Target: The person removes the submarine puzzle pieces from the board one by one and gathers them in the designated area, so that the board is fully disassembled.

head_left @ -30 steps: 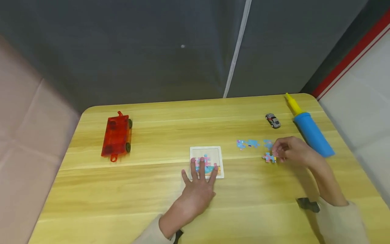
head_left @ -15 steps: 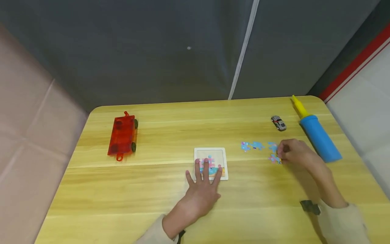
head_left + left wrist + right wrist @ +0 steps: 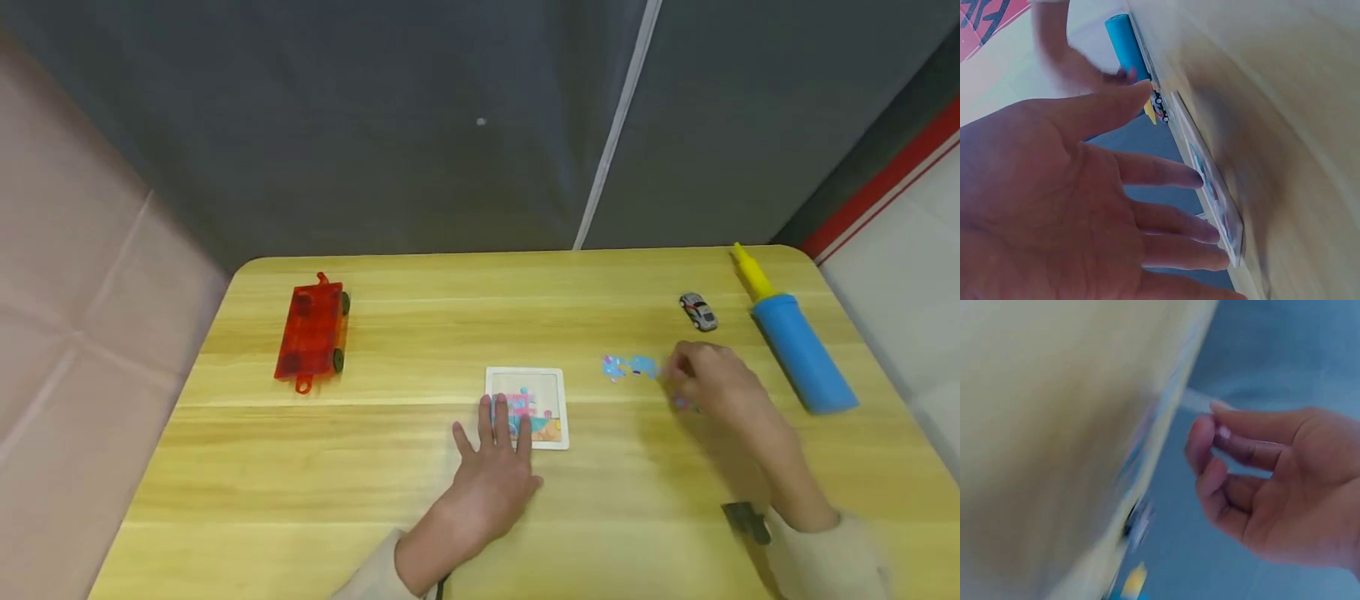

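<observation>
My left hand [image 3: 491, 483] lies with fingers spread on the lower part of a small square jigsaw puzzle in a pale frame [image 3: 565, 417]; pink, blue and orange pieces fill its lower part. In the left wrist view its fingertips reach over the frame's edge. To the right, my right hand [image 3: 712, 379] hovers low with bent fingers, thumb and index finger close together in the right wrist view. I cannot tell whether they pinch a piece. Beside it lie two blue puzzle pieces [image 3: 630, 367]; another piece [image 3: 682, 404] shows partly under the hand.
A silver toy car [image 3: 698, 312] and a blue hand pump with a yellow nozzle [image 3: 802, 350] lie at the right. On the left is a translucent red toy wagon [image 3: 311, 329] with dark wheels. A dark grey panel [image 3: 375, 150] rises behind the wooden table.
The right hand has shifted left over the pieces, covering the upper right one and much of the one below. The left hand stays on the puzzle, now nearer its left side. The head view has shifted.
</observation>
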`<control>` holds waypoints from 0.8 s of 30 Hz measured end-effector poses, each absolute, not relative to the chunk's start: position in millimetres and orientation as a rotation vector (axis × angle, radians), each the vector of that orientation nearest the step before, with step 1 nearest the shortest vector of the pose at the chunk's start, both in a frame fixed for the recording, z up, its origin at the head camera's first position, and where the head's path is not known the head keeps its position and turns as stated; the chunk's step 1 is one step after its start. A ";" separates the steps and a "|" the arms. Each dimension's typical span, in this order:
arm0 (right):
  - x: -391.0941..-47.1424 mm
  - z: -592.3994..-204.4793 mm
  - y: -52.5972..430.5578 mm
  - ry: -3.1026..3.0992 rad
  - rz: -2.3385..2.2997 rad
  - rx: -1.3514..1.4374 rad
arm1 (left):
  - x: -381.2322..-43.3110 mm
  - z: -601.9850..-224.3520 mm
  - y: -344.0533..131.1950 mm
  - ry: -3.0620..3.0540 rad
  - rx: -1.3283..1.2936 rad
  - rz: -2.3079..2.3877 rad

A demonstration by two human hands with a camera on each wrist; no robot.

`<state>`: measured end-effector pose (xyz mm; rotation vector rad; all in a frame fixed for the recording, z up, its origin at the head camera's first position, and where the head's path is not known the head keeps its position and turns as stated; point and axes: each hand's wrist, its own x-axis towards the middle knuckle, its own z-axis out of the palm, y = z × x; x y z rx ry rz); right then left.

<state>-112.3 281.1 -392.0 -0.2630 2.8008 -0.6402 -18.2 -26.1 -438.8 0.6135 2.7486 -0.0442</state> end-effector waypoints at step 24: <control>-120.4 -406.5 135.8 2.505 -0.810 -0.629 | -13.4 -404.9 -18.8 2.696 0.595 -0.188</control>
